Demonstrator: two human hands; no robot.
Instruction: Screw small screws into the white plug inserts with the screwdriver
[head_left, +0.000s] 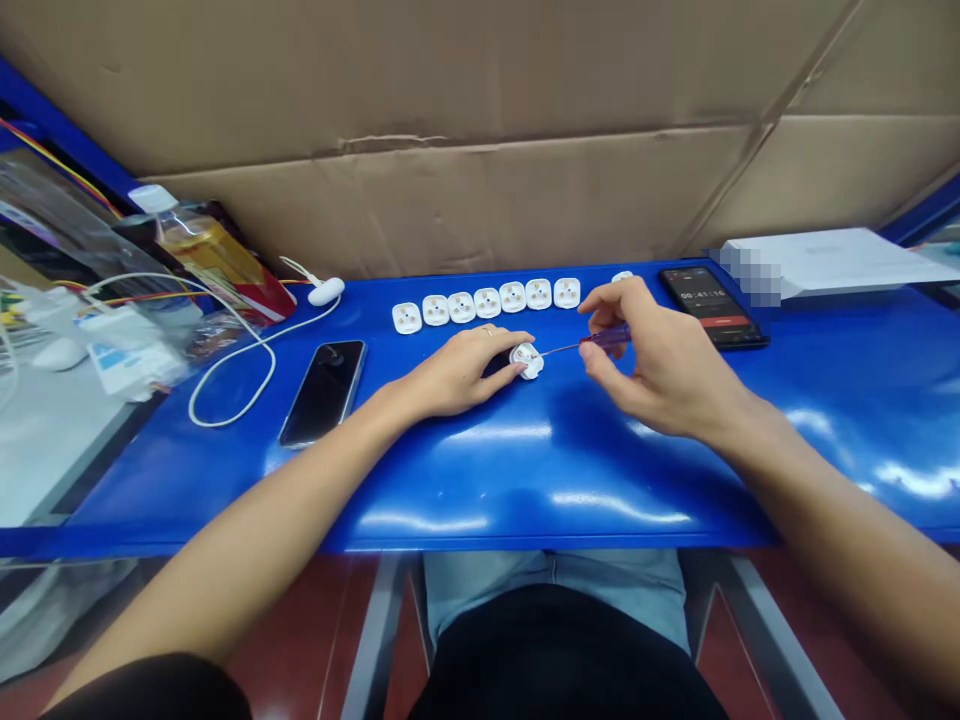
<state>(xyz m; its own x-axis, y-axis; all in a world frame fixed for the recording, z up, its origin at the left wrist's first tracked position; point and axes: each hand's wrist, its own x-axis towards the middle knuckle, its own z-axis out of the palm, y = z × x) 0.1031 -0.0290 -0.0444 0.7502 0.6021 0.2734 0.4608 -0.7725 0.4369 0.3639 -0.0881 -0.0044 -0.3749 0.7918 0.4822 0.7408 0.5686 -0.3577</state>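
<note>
My left hand (461,372) rests on the blue workbench (480,480), its fingers shut on a small white plug body (527,360). My right hand (660,350) pinches a precision screwdriver (604,338) with a dark blue-purple handle. Its thin shaft reaches left, and the tip sits at the plug body. Whether it enters a screw cannot be seen. Several similar white plug bodies (487,302) stand in a row behind my hands. One more (622,277) is partly hidden behind my right hand.
A black smartphone (322,392) lies left of my hands, beside a looped white cable (229,365). Another phone (712,307) shows a timer at the right. A plastic bottle (202,250) stands back left, a white box (832,262) back right, before a cardboard wall (450,130).
</note>
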